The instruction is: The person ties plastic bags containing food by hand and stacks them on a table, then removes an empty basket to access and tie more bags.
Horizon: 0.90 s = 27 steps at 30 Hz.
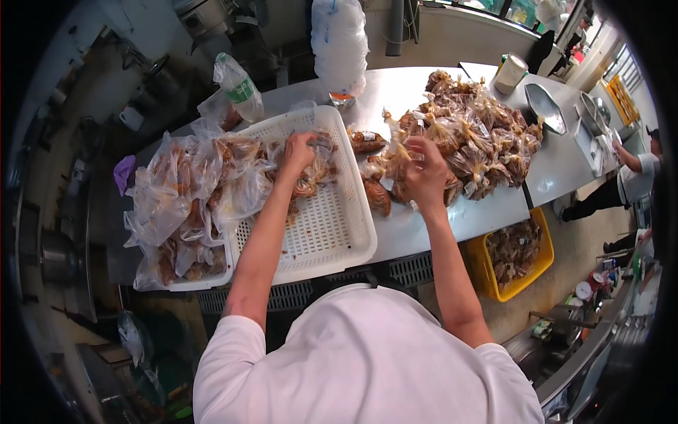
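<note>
My white shirt [367,353] fills the bottom centre of the frame. Just above it, a white perforated tray [364,219] sits on the steel table [406,244], bare toward its lower right. At the tray's upper part, my left hand [299,152] has its fingers bent down onto bagged brown food [311,185]; I cannot tell whether they have closed on a bag. Loose clear plastic bags [166,187] with brown contents heap up at left. Right of centre, my right hand [426,173] is half curled at the near left edge of a pile of tied food bags [484,138]; whether I pinch one, I cannot tell. A yellow crate [545,247] of bags stands below the table at lower right. Farther off, a green-labelled plastic bottle [240,92] leans at upper left, a tall plastic-wrapped stack [339,46] stands at top centre, and another person [639,177] is at the right edge.
</note>
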Motion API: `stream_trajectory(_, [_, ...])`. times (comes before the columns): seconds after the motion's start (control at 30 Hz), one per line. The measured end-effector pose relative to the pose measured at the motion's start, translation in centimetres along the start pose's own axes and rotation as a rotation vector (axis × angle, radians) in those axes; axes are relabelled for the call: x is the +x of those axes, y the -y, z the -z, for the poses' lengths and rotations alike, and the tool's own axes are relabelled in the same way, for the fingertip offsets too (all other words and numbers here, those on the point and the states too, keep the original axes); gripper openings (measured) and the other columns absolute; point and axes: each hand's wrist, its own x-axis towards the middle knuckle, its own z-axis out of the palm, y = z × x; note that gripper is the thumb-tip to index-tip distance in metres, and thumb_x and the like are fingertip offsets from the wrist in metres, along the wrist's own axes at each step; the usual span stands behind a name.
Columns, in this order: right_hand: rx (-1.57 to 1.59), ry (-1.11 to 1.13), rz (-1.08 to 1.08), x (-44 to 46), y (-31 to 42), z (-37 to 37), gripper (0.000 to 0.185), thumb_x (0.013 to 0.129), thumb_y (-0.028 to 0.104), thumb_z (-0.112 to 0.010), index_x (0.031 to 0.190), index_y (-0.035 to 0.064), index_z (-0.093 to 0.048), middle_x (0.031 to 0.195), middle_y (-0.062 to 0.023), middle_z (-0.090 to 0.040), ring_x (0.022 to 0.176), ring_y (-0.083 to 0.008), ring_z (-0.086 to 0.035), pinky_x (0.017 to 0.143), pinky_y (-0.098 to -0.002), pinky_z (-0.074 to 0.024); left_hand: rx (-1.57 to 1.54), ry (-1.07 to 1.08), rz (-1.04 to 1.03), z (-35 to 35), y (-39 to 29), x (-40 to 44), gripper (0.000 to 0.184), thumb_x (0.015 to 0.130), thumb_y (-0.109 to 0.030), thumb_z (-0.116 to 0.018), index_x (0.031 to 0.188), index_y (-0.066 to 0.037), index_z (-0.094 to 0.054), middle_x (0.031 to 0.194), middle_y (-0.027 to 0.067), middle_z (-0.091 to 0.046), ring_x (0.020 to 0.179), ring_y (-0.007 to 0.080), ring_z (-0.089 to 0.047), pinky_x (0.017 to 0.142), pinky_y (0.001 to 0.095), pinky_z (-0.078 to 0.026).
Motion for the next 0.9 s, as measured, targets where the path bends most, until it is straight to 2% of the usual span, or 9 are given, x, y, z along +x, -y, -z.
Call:
stream_trajectory(0.07, [0.024,0.065,-0.015,-0.7,0.0,-0.8,0.039,0.079,-0.013,-0.068,0.115,0.0035,-0.065,0.114,-0.0099,-0.068,0.103,-0.0201,-0.069,0.078,-0.0292,-0.0621,0.495,0.197,0.145,-2.2,4.4,0.6,0.030,0.080,-0.004,-0.070,0.109,-0.010,-0.072,0.120,0.0156,-0.062,0.110,0.0354,-0.060,0.090,0.0456,-0.052])
stream_trajectory(0.2, [0.124,0.266,-0.039,-0.9,0.6,-2.3,0.042,0.079,-0.011,-0.071,0.116,0.0062,-0.066,0.120,-0.0076,-0.066,0.105,-0.0212,-0.068,0.078,-0.0293,-0.0613,0.524,0.256,0.175,-0.1,2.7,0.6,0.026,0.080,-0.010,-0.071,0.106,-0.007,-0.070,0.119,0.0179,-0.060,0.114,0.0431,-0.055,0.096,0.0458,-0.047])
stream_trajectory(0.27, [0.124,0.316,-0.050,-0.6,1.4,-3.0,0.042,0.078,-0.009,-0.073,0.117,0.0069,-0.066,0.121,-0.0069,-0.065,0.107,-0.0225,-0.067,0.081,-0.0309,-0.0610,0.261,0.200,-0.209,3.3,0.5,1.0,0.023,0.077,-0.008,-0.073,0.100,-0.005,-0.068,0.111,0.0148,-0.061,0.105,0.0384,-0.057,0.094,0.0430,-0.047])
stream_trajectory(0.33, [0.074,0.355,0.150,-0.3,2.8,-4.7,0.045,0.072,-0.003,-0.079,0.113,0.0060,-0.065,0.115,-0.0108,-0.065,0.104,-0.0326,-0.065,0.090,-0.0424,-0.0552,0.153,0.328,-0.227,7.4,-4.8,0.7,0.021,0.076,-0.007,-0.074,0.095,-0.003,-0.066,0.108,0.0135,-0.061,0.103,0.0364,-0.057,0.092,0.0421,-0.047])
stream_trajectory(0.47, [0.011,0.267,0.430,0.9,4.8,-9.3,0.041,0.070,0.000,-0.080,0.109,0.0053,-0.066,0.113,-0.0115,-0.065,0.104,-0.0368,-0.063,0.092,-0.0445,-0.0520,0.073,0.399,-0.246,13.3,-12.5,-1.3,0.018,0.074,-0.002,-0.074,0.084,0.000,-0.060,0.101,0.0112,-0.061,0.102,0.0316,-0.058,0.087,0.0390,-0.048])
stream_trajectory(0.57, [0.118,0.598,0.344,1.5,3.8,-9.8,0.028,0.069,0.004,-0.078,0.094,0.0017,-0.066,0.101,-0.0144,-0.064,0.099,-0.0376,-0.063,0.082,-0.0447,-0.0512,0.042,0.236,-0.369,13.5,-12.4,-3.8,0.023,0.072,-0.002,-0.077,0.083,0.001,-0.057,0.100,0.0105,-0.060,0.096,0.0294,-0.060,0.084,0.0381,-0.049])
stream_trajectory(0.7, [0.002,0.674,0.349,1.9,2.3,-7.3,0.019,0.071,0.003,-0.075,0.089,0.0004,-0.068,0.095,-0.0150,-0.066,0.090,-0.0369,-0.065,0.078,-0.0445,-0.0517,-0.021,0.490,-0.083,11.5,-6.1,-7.4,0.025,0.077,-0.006,-0.080,0.080,0.002,-0.056,0.101,0.0098,-0.060,0.092,0.0277,-0.062,0.082,0.0373,-0.049])
stream_trajectory(0.83, [0.058,0.661,0.315,1.4,3.3,-6.2,0.016,0.076,-0.004,-0.072,0.092,-0.0022,-0.071,0.092,-0.0143,-0.068,0.082,-0.0332,-0.067,0.074,-0.0407,-0.0529,-0.177,0.324,0.104,14.2,-9.7,-7.9,0.029,0.075,-0.005,-0.082,0.075,0.003,-0.054,0.100,0.0104,-0.062,0.087,0.0250,-0.063,0.077,0.0361,-0.049])
stream_trajectory(0.9, [0.087,0.665,0.111,1.4,4.2,-6.0,0.015,0.078,-0.006,-0.070,0.093,-0.0035,-0.072,0.091,-0.0143,-0.068,0.081,-0.0299,-0.068,0.074,-0.0379,-0.0534,-0.109,0.127,-0.161,14.3,-9.4,-8.2,0.032,0.073,-0.003,-0.083,0.070,0.004,-0.051,0.103,0.0112,-0.065,0.084,0.0227,-0.065,0.074,0.0357,-0.050])
